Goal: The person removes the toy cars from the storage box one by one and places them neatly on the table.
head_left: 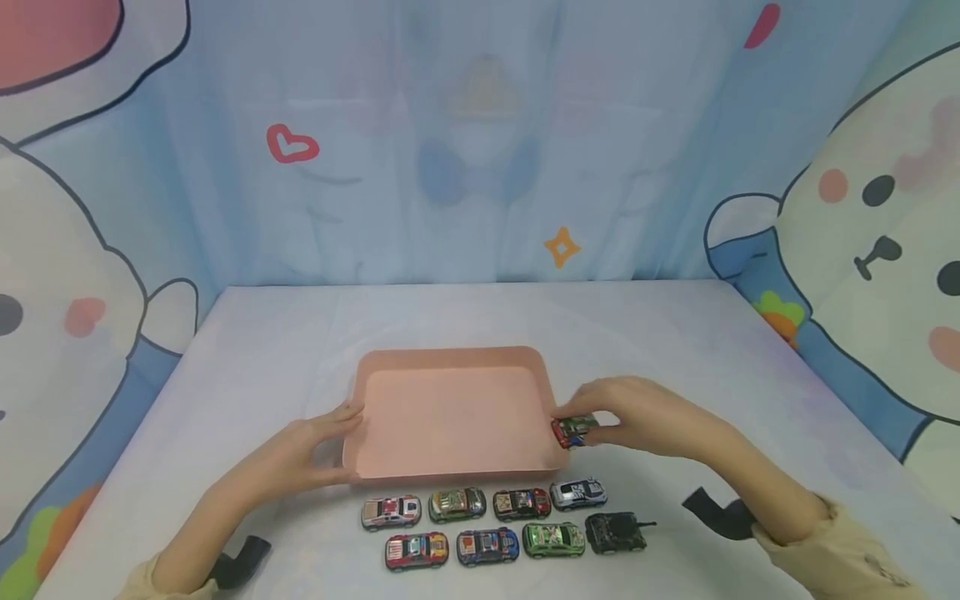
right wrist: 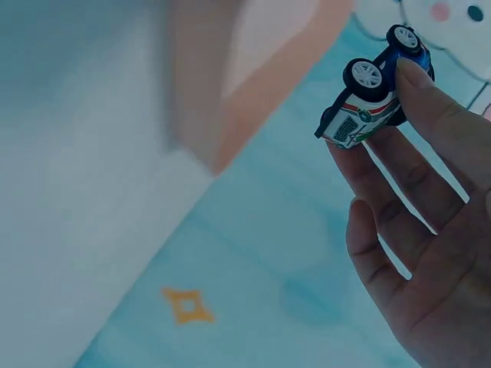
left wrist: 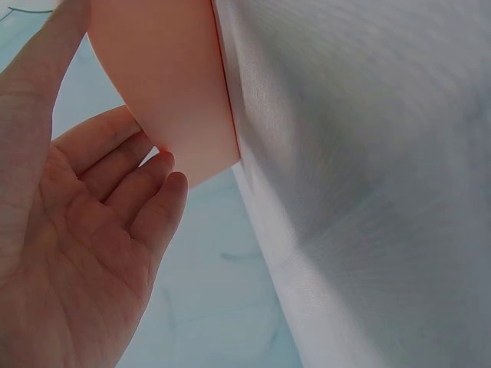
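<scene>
A pink rectangular tray [head_left: 453,417] lies on the table in the head view. My left hand [head_left: 307,454] rests against its left side, thumb near the front left corner; in the left wrist view the fingers of that hand [left wrist: 115,207] are relaxed and touch the tray's outer wall [left wrist: 169,84]. Between thumb and fingers, my right hand [head_left: 637,417] pinches a small toy car [head_left: 573,430] at the tray's right rim. The right wrist view shows this toy car [right wrist: 372,92] with its wheels and white, patterned body, held by the right hand [right wrist: 437,207].
Two rows of toy vehicles stand in front of the tray, among them a silver car [head_left: 578,493], a green car [head_left: 553,539], a blue car [head_left: 487,546] and a black toy tank [head_left: 617,532]. A patterned curtain [head_left: 480,150] hangs behind the white-covered table [head_left: 645,333].
</scene>
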The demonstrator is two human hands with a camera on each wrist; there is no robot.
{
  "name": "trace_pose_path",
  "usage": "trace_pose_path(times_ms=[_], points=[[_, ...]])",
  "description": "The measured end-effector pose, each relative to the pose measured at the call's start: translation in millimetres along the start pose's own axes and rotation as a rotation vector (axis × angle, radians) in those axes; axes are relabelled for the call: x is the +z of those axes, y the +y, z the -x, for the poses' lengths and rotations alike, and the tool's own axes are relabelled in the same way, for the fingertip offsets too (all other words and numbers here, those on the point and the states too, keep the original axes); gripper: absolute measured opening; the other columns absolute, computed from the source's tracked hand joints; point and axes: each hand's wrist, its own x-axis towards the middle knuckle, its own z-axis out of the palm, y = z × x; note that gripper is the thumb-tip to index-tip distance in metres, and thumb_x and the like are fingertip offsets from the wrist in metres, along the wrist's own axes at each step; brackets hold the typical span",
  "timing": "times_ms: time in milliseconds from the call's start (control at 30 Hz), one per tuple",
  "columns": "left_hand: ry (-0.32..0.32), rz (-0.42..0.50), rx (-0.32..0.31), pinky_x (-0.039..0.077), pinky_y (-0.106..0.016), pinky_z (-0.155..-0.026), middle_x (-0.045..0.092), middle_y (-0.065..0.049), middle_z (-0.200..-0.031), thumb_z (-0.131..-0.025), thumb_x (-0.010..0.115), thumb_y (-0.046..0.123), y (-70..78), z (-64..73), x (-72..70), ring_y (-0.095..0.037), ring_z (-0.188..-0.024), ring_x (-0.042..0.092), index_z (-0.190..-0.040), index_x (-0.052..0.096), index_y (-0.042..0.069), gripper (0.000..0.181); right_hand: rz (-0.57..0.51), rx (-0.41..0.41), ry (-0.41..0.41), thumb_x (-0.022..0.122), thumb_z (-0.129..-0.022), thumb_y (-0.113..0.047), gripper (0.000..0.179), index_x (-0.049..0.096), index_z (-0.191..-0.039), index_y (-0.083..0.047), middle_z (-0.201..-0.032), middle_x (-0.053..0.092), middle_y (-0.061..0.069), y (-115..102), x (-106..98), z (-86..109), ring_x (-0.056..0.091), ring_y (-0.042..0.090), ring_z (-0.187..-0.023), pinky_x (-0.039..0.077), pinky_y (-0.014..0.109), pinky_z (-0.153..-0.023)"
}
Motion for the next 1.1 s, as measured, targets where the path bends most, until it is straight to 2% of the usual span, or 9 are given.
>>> trace_pose_path(times_ms=[100,200,500,667,800,967,1100], points=[[0.0,0.008,-0.01,0.034,-0.044,-0.102,0.037,-0.015,-0.143,-0.074,0.073,0.049,0.0,-0.4,0.7,-0.032,-0.128,0.037,-0.132,0.05,-0.003,0.081,-0.024,0.091,-0.023,0.077,-0.077,-0.013,0.04,0.068,-0.116,-0.014,-0.105,0.065,-0.011,17,8,22.6,0.061,0.014,-0.097,0.054,0.037,-0.078],[0.001,0.015,-0.01,0.034,-0.045,-0.102,0.037,-0.015,-0.143,-0.074,0.072,0.052,-0.9,0.0,0.4,-0.032,-0.128,0.037,-0.132,0.05,-0.003,0.083,-0.04,0.139,-0.051,0.077,-0.076,-0.014,0.04,0.069,-0.114,-0.013,-0.104,0.065,-0.01,32,17,39.4,0.061,0.015,-0.095,0.054,0.039,-0.077],[0.02,0.009,0.015,0.036,-0.047,-0.101,0.04,-0.018,-0.14,-0.075,0.072,0.048,1.5,1.1,0.0,-0.034,-0.126,0.039,-0.131,0.051,-0.004,0.079,-0.09,0.195,-0.114,0.079,-0.073,-0.015,0.037,0.071,-0.109,-0.015,-0.104,0.066,-0.009,56,41,65.8,0.061,0.015,-0.096,0.053,0.04,-0.079],[0.018,0.007,0.007,0.035,-0.045,-0.101,0.04,-0.016,-0.14,-0.075,0.072,0.05,1.9,0.8,-0.6,-0.033,-0.126,0.039,-0.131,0.051,-0.003,0.08,-0.112,0.201,-0.119,0.079,-0.072,-0.014,0.036,0.071,-0.107,-0.016,-0.102,0.066,-0.009,58,48,74.5,0.062,0.017,-0.095,0.053,0.042,-0.078],[0.017,0.008,0.002,0.035,-0.045,-0.101,0.039,-0.016,-0.141,-0.074,0.072,0.05,1.4,1.2,-1.1,-0.033,-0.126,0.039,-0.132,0.05,-0.003,0.081,-0.096,0.226,-0.128,0.08,-0.071,-0.012,0.036,0.072,-0.106,-0.017,-0.101,0.066,-0.008,58,52,74.4,0.062,0.018,-0.095,0.053,0.043,-0.078],[0.023,0.008,0.023,0.037,-0.047,-0.1,0.041,-0.018,-0.139,-0.075,0.071,0.049,1.5,1.9,-0.6,-0.035,-0.125,0.04,-0.131,0.051,-0.004,0.079,-0.068,0.262,-0.142,0.081,-0.068,-0.011,0.036,0.073,-0.103,-0.018,-0.098,0.067,-0.01,58,58,71.7,0.063,0.017,-0.093,0.053,0.043,-0.078],[0.026,0.012,0.035,0.036,-0.047,-0.1,0.041,-0.018,-0.14,-0.076,0.073,0.046,1.5,0.8,0.0,-0.034,-0.126,0.04,-0.131,0.051,-0.004,0.078,-0.053,0.256,-0.131,0.082,-0.067,-0.01,0.036,0.073,-0.101,-0.02,-0.096,0.066,-0.012,57,60,73.3,0.063,0.016,-0.092,0.053,0.043,-0.078]])
